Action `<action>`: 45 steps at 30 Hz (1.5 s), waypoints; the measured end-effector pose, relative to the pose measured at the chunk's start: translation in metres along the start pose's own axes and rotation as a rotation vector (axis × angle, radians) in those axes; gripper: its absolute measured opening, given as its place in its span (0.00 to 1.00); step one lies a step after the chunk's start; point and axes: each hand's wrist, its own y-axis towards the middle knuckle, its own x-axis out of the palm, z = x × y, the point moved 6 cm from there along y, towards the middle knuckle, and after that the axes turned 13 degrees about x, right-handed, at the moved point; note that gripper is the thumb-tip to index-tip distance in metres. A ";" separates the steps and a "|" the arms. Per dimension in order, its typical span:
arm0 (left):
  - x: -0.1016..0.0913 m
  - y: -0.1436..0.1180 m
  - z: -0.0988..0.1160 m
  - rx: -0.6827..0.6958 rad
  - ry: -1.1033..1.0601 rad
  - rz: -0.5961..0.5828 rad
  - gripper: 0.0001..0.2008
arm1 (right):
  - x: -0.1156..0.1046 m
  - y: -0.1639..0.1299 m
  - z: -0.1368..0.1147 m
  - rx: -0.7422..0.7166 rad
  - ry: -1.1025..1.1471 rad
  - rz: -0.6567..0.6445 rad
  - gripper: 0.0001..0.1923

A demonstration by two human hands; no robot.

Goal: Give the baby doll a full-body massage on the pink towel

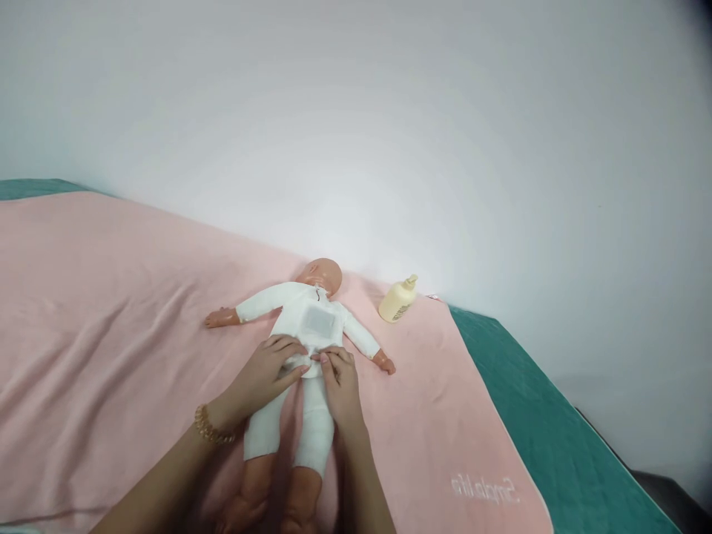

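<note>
A baby doll (319, 274) lies on its back on a pink blanket, arms spread and head toward the wall. It wears a white cloth suit (286, 308) with a greyish rectangular patch on the chest; the shins and feet are bare. At the doll's waist, my left hand (277, 363) pinches the white fabric, a beaded bracelet on its wrist. My right hand (338, 369) has its thumb and fingers closed on the fabric on the other side of the waist. The two sets of fingertips nearly meet. What exactly lies between them is too small to make out.
A pale yellow pump bottle (396, 300) stands to the right of the doll's head. The pink blanket (139, 319), wrinkled at the left, covers a green surface (517, 378). Behind it rises a plain white wall (356, 133). Something dark sits at the lower right corner.
</note>
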 end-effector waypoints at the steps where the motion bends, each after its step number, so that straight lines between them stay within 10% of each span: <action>1: -0.003 0.006 0.000 0.007 -0.004 -0.028 0.13 | -0.001 0.005 -0.002 0.002 -0.016 -0.021 0.19; 28: -0.026 0.074 -0.017 0.075 0.033 0.054 0.19 | -0.009 0.081 -0.012 -0.072 0.202 0.123 0.20; 45: 0.000 0.083 -0.050 0.110 0.282 0.000 0.18 | 0.014 0.090 -0.009 -0.158 -0.099 0.103 0.09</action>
